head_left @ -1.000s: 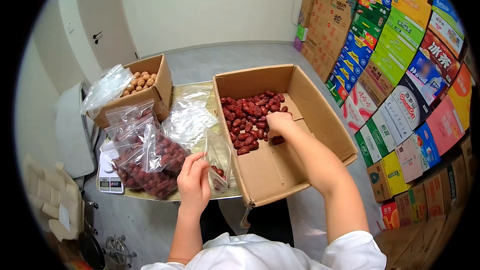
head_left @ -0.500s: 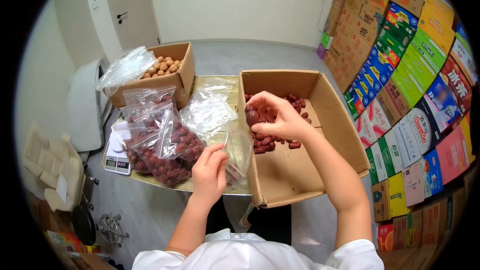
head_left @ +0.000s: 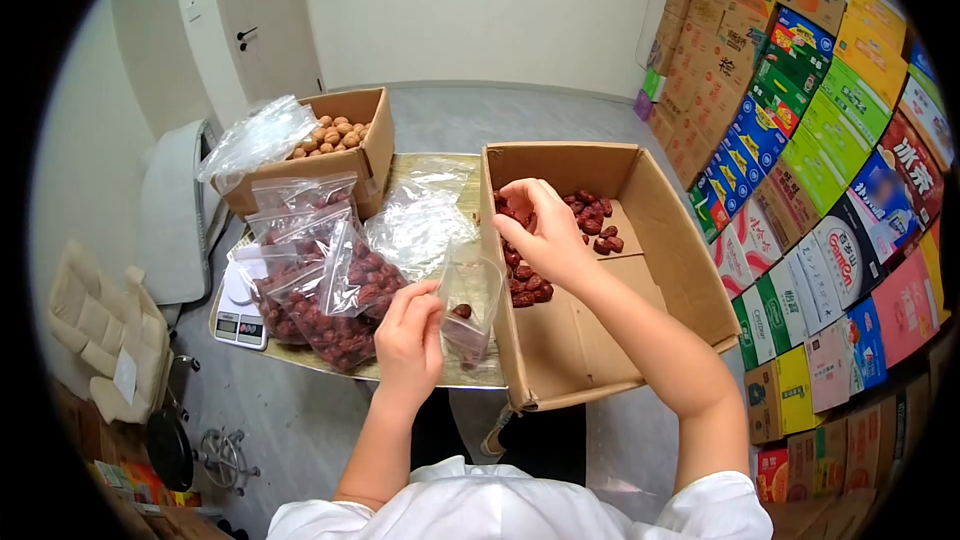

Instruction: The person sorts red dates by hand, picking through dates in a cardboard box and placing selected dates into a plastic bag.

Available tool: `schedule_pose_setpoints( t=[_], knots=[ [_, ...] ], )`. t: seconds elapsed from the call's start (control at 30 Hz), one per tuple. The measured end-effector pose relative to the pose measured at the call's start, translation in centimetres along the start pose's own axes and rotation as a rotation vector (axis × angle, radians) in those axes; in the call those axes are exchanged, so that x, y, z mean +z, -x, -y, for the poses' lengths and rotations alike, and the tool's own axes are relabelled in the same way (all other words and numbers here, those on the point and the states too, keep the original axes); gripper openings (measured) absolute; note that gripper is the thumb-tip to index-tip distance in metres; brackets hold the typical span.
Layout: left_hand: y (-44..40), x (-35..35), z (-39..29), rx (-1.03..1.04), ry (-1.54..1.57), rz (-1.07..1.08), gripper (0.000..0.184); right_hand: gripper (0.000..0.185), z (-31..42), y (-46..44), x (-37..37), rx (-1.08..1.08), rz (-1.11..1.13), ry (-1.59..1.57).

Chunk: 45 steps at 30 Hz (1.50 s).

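Observation:
My left hand point(head_left: 410, 332) pinches the edge of a clear zip bag point(head_left: 474, 290) at the table's front edge; a few red dates point(head_left: 462, 311) show inside it. Over the left part of a large open cardboard box point(head_left: 590, 335), my right hand point(head_left: 535, 225) is curled with fingers bent toward the thumb; what it holds, if anything, is hidden. Loose red dates point(head_left: 590, 212) lie in the box beneath and beyond it. Several filled date bags point(head_left: 345, 290) are heaped left of my left hand, beside a white scale point(head_left: 240, 328).
Flat clear bags point(head_left: 415, 220) lie mid-table. A smaller box point(head_left: 377, 155) of walnuts point(head_left: 330, 135), with plastic bags point(head_left: 262, 138) on it, stands at the back left. Stacked cartons point(head_left: 800, 160) line the right side. A beige chair point(head_left: 110, 330) is at the left.
The view has turned, shifting the table right. My right hand rose from the dates toward the clear bag with a date, then a date appears inside that bag. My left hand keeps its pinch.

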<state>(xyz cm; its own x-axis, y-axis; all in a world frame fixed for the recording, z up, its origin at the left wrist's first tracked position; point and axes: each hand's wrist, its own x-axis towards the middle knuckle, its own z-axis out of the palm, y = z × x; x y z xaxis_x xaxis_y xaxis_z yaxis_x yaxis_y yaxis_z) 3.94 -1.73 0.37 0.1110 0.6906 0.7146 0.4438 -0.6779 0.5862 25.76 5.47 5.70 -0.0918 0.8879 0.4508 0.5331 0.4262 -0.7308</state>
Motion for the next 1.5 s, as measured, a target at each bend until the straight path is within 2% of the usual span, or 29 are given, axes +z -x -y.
schedule_pose_setpoints(
  t=[0.07, 0.1, 0.13, 0.2, 0.23, 0.37, 0.5, 0.53, 0.7, 0.83, 0.93, 1.17, 1.37, 1.5],
  knots=[
    [-0.2, -0.7, 0.0, -0.023, -0.023, -0.019, 0.01, 0.057, -2.6, -0.5, 1.1, 0.177, 0.058, 0.135],
    [-0.2, -0.9, 0.2, -0.017, -0.029, -0.038, 0.009, 0.076, -2.6, -0.8, 1.3, 0.266, 0.202, 0.253],
    [-0.2, -1.3, 0.3, -0.011, -0.027, -0.033, 0.009, 0.082, -2.3, -1.0, 1.4, 0.386, 0.357, 0.251],
    [-0.4, -2.2, 0.4, -0.032, -0.046, -0.034, 0.009, 0.077, -3.0, -1.2, 1.9, 0.273, 0.567, 0.193],
    [-0.4, -2.5, 0.5, -0.014, -0.071, -0.044, 0.009, 0.065, -3.4, -1.3, 2.6, 0.325, 0.522, 0.317],
    [0.0, -3.5, 0.8, -0.04, -0.076, -0.057, 0.008, 0.05, -2.5, -1.2, 1.3, 0.328, 0.659, 0.477],
    [0.2, -3.8, 1.0, -0.058, -0.062, -0.058, 0.008, 0.051, -1.8, 1.5, -2.8, 0.229, 0.736, 0.368],
    [0.2, -3.8, 1.1, -0.05, -0.07, -0.06, 0.008, 0.057, -1.9, 2.4, -4.1, 0.206, 0.749, 0.327],
    [0.2, -3.9, 1.3, -0.056, -0.08, -0.091, 0.004, 0.065, -0.7, 6.6, -9.2, 0.257, 0.826, 0.355],
    [0.2, -3.7, 1.4, -0.072, -0.072, -0.072, 0.005, 0.067, -1.2, 9.4, -11.3, 0.321, 0.787, 0.319],
    [0.3, -3.7, 1.6, -0.103, -0.079, -0.044, 0.005, 0.067, -1.7, 10.7, -11.8, 0.283, 0.72, 0.279],
    [0.4, -3.9, 1.9, -0.12, -0.091, -0.056, 0.005, 0.063, 0.4, 12.2, -14.4, 0.277, 0.739, 0.313],
    [0.2, -3.2, 1.5, -0.095, -0.059, -0.054, 0.005, 0.061, 1.0, 13.7, -16.7, 0.359, 0.874, 0.297],
    [0.0, -2.5, 1.4, -0.081, -0.025, -0.047, 0.008, 0.051, 1.4, 12.6, -17.0, 0.418, 0.978, 0.246]
  ],
)
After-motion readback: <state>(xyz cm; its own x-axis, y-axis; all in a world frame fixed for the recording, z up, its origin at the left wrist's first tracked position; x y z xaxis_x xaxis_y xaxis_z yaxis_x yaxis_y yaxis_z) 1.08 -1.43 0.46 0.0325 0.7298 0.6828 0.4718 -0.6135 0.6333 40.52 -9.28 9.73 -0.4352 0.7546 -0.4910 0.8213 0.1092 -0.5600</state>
